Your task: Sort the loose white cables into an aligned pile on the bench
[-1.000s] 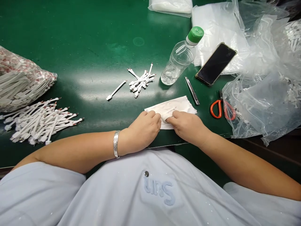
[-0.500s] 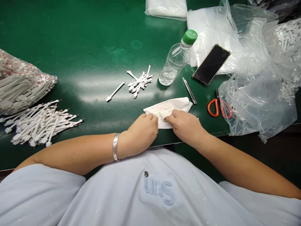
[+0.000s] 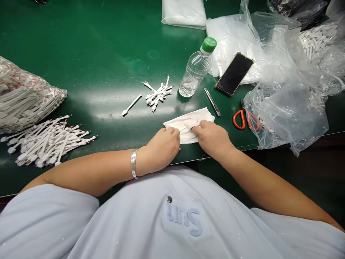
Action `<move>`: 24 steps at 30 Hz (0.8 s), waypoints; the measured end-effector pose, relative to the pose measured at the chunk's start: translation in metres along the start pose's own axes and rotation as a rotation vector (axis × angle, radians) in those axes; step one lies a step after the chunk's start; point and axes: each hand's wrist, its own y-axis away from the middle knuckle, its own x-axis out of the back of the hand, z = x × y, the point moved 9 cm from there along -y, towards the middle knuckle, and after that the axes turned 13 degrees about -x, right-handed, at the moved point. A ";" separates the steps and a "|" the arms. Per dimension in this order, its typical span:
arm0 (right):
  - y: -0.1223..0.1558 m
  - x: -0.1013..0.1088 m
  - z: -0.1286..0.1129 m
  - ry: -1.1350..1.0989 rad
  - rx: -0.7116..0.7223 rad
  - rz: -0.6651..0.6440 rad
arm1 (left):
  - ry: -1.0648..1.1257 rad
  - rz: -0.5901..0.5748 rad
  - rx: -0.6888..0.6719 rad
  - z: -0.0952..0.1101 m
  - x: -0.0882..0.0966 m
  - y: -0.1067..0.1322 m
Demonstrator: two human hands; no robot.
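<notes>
A glossy green workbench mat (image 3: 81,54) is stretching across the whole view, and the person is sitting at its near edge in a pale blue smock (image 3: 172,230). A crumpled white cloth (image 3: 203,117) is lying on the mat between both hands, with a thin white strip (image 3: 188,124) resting on it. The left hand (image 3: 164,147), wearing a silver bangle (image 3: 134,163), is curving downward, its fingers pressing on the cloth's near left edge. The right hand (image 3: 212,139) is bending inward, its fingertips pressing into the cloth beside the strip; whether they are pinching it, I cannot tell.

To the left, a heap of white strips with red tips (image 3: 45,142) is lying loose, and a clear bag packed with more strips (image 3: 24,102) is sitting behind it. Ahead, a small bunch of white strips (image 3: 159,96) and a single strip (image 3: 132,105) are lying apart. Slim steel tweezers (image 3: 212,101), orange-handled scissors (image 3: 239,119), a clear plastic bottle with a green cap (image 3: 194,70) and a black smartphone (image 3: 234,73) are lying further right, near crumpled clear plastic bags (image 3: 285,108). A folded white plastic sheet (image 3: 183,14) is lying farthest away.
</notes>
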 end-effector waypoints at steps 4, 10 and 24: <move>-0.002 0.013 0.009 -0.022 -0.112 0.079 | -0.022 0.000 -0.002 0.002 0.000 0.000; 0.010 0.003 -0.015 -0.107 -0.061 0.041 | -0.067 -0.006 -0.007 0.005 -0.003 -0.003; 0.017 -0.005 0.048 -0.514 -0.337 0.473 | 0.022 0.063 0.062 -0.005 0.002 -0.002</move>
